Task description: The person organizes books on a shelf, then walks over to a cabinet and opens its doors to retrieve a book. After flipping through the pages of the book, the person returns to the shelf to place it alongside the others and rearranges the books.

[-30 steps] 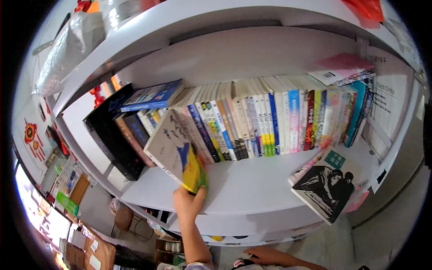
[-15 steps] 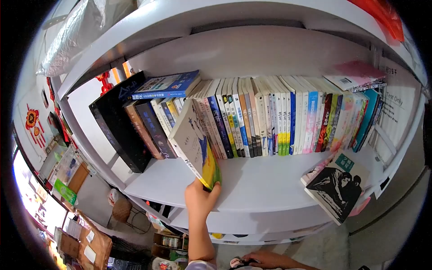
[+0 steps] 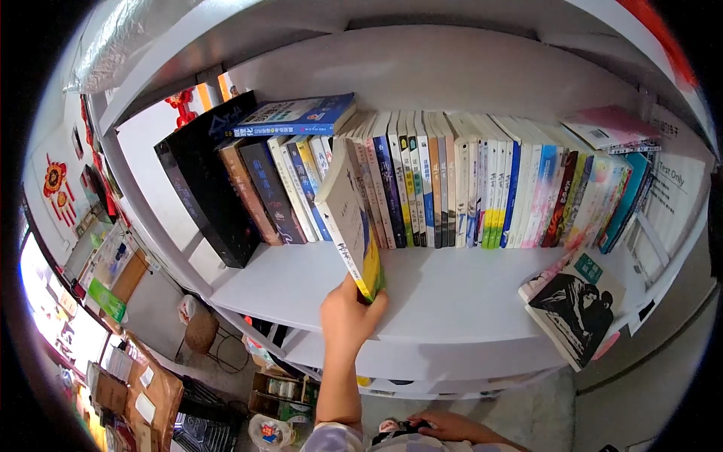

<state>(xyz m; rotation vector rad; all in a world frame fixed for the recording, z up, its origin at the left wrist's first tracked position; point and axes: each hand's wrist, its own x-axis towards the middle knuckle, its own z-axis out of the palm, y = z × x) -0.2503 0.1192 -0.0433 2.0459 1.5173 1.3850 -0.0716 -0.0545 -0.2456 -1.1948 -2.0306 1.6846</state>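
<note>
My left hand (image 3: 350, 310) grips the lower end of a white book with a yellow and green edge (image 3: 348, 215). The book stands tilted, its spine towards me, partly out from the row of upright books (image 3: 452, 184). Low in the view, my right hand (image 3: 433, 426) is near my body beside a small dark and pink object (image 3: 395, 428); whether it holds this is unclear. A blue book (image 3: 294, 114) lies flat on top of the row's left part.
A large black box-like book (image 3: 207, 188) leans at the shelf's left end. Books with a black-and-white cover on top (image 3: 576, 305) lie at the front right of the white shelf (image 3: 452, 301). A pink-covered book (image 3: 602, 132) lies on the row's right end.
The view has shifted. My left hand has brought the white book more upright, its spine turned more towards me, beside the row. My right hand stays low by my body.
</note>
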